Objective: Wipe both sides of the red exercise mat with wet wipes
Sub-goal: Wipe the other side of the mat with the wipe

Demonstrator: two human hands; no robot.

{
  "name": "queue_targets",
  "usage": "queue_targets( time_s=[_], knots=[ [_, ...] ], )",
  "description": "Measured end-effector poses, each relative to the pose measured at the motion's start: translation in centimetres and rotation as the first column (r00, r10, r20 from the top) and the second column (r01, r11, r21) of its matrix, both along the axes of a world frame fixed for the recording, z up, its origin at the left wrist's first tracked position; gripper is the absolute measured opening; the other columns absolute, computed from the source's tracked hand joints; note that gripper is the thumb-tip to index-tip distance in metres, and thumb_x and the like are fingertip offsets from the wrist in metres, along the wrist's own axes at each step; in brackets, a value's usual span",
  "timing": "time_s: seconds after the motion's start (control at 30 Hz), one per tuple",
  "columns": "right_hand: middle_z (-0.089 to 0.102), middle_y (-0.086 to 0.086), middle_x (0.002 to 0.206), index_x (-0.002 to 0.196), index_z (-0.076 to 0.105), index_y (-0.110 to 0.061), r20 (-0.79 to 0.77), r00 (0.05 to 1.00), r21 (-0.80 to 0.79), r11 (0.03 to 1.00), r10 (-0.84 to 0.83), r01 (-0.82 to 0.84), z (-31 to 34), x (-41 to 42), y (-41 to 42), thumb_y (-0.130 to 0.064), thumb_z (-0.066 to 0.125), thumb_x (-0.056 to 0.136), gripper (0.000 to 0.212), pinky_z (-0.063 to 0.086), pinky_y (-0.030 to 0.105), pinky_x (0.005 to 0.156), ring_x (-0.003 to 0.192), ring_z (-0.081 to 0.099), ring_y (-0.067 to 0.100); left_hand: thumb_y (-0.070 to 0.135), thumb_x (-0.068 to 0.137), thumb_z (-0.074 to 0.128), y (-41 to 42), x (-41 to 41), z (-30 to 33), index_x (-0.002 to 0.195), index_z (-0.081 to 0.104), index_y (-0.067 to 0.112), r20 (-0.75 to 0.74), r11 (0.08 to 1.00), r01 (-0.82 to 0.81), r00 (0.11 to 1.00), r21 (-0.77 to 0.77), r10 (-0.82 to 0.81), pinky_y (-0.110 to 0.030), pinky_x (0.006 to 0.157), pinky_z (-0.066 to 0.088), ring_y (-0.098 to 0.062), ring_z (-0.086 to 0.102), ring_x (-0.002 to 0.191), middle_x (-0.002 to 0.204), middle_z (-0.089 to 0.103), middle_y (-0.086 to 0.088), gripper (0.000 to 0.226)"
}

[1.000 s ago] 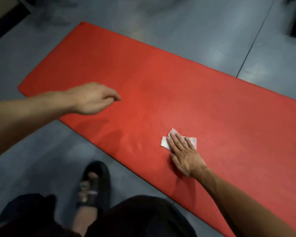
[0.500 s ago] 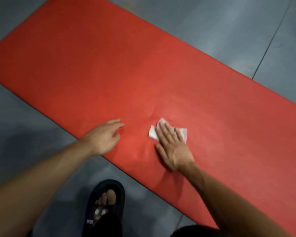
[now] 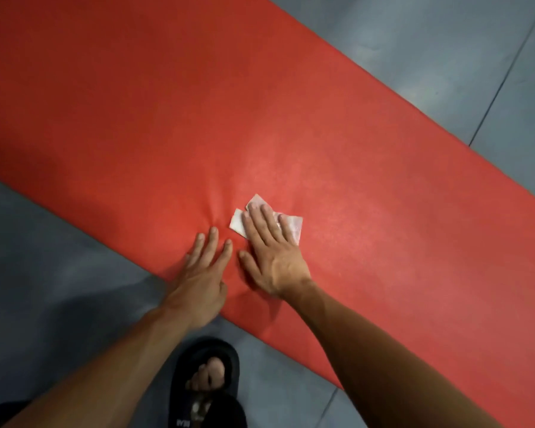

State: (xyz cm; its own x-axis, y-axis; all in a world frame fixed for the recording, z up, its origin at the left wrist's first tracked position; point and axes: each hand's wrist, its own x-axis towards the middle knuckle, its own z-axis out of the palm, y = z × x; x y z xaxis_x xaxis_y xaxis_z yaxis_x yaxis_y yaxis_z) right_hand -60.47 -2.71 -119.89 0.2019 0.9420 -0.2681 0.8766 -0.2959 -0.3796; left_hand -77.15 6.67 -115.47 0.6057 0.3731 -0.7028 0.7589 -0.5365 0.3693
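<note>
The right hand (image 3: 271, 257) presses a folded wet wipe (image 3: 267, 223) flat-fingered onto the red mat (image 3: 136, 118), the left hand (image 3: 203, 273) spread just beside it near the mat's closer edge, broad bare mat beyond, a sandalled foot (image 3: 206, 381) on grey floor (image 3: 44, 257) behind.

Dim, soft indoor light. A pale sheen lies on the red mat (image 3: 291, 134) just beyond the hands, fading darker far left. Soft shadows pool beneath both forearms. Edges look slightly smeared and bowed.

Black sandal (image 3: 204, 378), near edge: small white lettering on the strap, cut off and blurred. Not legible. No other text visible.
</note>
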Motion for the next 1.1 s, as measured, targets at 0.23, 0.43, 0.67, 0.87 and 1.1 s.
queue_targets(
  time_s=[0.23,0.43,0.67,0.87,1.1],
  knots=[
    [0.033,0.003,0.164,0.154,0.041,-0.008,-0.208,0.969,-0.187,0.978,-0.135,0.096,5.9,3.4,-3.6,-0.005,0.036,0.094,0.061,0.031,0.030,0.123,0.151,0.031,0.016,0.009,0.097,0.047,2.7,1.8,2.1,0.166,0.007,0.023,-0.135,0.986,-0.012,0.991,-0.167,-0.011,-0.039,0.129,0.004,-0.027,-0.016,0.158,0.170,-0.024,-0.004,0.081],
    [0.074,0.010,0.117,0.122,0.072,-0.009,-0.280,0.695,-0.403,0.738,-0.662,0.541,14.8,3.6,-7.1,-0.012,0.049,0.095,0.036,0.046,0.023,0.088,0.106,0.070,0.023,0.014,0.106,0.042,2.8,2.6,6.3,0.164,0.017,0.011,-0.265,0.955,-0.010,0.961,-0.297,-0.073,-0.027,0.126,0.009,-0.022,0.011,0.159,0.173,0.007,-0.012,0.064],
    [0.076,0.001,0.091,0.104,0.062,-0.015,-0.447,0.051,-0.593,0.338,-0.893,0.731,22.8,4.9,-6.6,-0.024,0.059,0.102,0.010,0.062,0.042,0.067,0.072,0.073,0.013,0.004,0.098,0.049,1.9,1.6,12.3,0.137,0.063,0.024,-0.082,0.895,-0.234,0.972,-0.380,0.220,-0.029,0.117,0.039,-0.016,0.057,0.134,0.144,0.062,-0.001,0.046],
    [0.067,-0.003,0.074,0.084,0.065,-0.017,-0.506,-0.040,-0.529,0.274,-0.861,0.803,32.0,5.4,-5.3,-0.011,0.058,0.101,0.019,0.046,0.023,0.055,0.064,0.061,0.013,0.006,0.100,0.052,2.8,4.2,22.9,0.104,0.066,0.044,0.021,0.796,-0.329,0.919,-0.509,0.393,-0.028,0.105,0.048,-0.008,0.067,0.109,0.108,0.073,0.013,0.041],
    [0.066,0.008,0.085,0.083,0.070,-0.019,-0.611,-0.227,-0.547,0.197,-0.759,0.814,42.4,5.9,-3.5,-0.020,0.062,0.101,0.019,0.045,0.035,0.071,0.080,0.058,0.024,0.006,0.098,0.055,2.8,6.7,35.0,0.100,0.067,0.037,0.104,0.733,-0.365,0.855,-0.574,0.508,-0.024,0.092,0.051,-0.012,0.072,0.095,0.099,0.075,0.013,0.033]
  ],
)
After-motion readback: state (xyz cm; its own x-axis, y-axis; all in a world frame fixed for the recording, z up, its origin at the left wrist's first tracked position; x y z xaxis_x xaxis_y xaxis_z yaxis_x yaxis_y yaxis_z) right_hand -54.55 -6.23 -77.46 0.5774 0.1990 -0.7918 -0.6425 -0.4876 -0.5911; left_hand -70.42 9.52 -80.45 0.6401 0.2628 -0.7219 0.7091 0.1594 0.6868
